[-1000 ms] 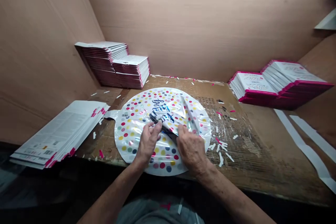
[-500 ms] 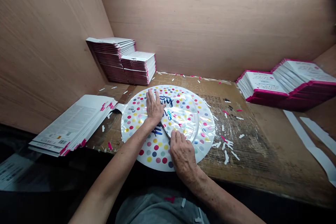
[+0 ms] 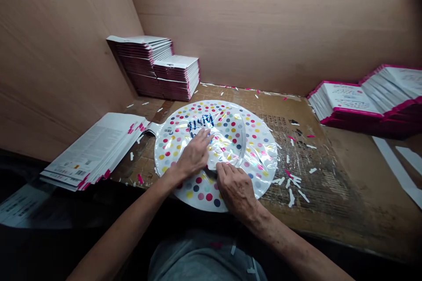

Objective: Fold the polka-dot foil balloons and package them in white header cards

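Observation:
A round white foil balloon (image 3: 260,145), covered in coloured dots with blue lettering, lies flat at the table's front edge. Its narrow tail points left. Part of it is folded over, and a curved edge shows near the middle. My left hand (image 3: 195,153) presses on the balloon left of centre, fingers outstretched and palm down. Just right of it, my right hand (image 3: 235,186) bends its fingers over the near end of the folded edge and pinches it.
Stacked white and pink cards (image 3: 176,74) stand at the back left, with more card stacks (image 3: 352,101) at the back right. Printed cards (image 3: 95,151) overhang the left front edge. Paper scraps (image 3: 292,197) and white strips (image 3: 395,171) lie on the cardboard-covered table (image 3: 316,215).
My left hand has slid toward me over the balloon, uncovering some lettering. My right hand stays near the folded edge. The whole view has shifted slightly.

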A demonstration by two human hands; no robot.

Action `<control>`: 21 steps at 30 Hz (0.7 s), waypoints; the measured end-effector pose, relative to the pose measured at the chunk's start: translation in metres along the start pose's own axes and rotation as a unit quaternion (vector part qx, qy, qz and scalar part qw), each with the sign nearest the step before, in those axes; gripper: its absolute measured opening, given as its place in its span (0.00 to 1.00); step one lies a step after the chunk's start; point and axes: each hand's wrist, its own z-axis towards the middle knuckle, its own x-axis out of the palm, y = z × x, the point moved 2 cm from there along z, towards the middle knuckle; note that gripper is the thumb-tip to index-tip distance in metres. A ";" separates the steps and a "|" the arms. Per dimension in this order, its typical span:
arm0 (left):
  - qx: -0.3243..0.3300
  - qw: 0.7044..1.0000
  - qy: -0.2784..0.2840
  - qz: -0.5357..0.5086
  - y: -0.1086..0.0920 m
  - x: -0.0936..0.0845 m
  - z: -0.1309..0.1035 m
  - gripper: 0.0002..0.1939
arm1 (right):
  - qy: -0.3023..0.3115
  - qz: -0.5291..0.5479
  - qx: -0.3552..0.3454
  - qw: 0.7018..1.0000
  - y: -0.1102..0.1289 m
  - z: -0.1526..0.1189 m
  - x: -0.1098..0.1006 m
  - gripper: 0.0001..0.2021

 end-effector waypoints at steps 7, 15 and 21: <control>0.030 0.998 0.036 -0.045 -0.009 -0.006 -0.051 0.33 | -0.138 0.066 -0.105 0.983 -0.006 0.006 -0.014 0.15; 0.112 0.990 -0.029 -0.086 0.003 0.009 -0.044 0.20 | -0.170 0.173 -0.235 0.941 -0.027 -0.010 -0.007 0.20; 0.113 0.991 -0.022 -0.069 0.014 -0.010 -0.063 0.20 | -0.051 0.165 -0.151 0.973 -0.085 -0.010 0.013 0.23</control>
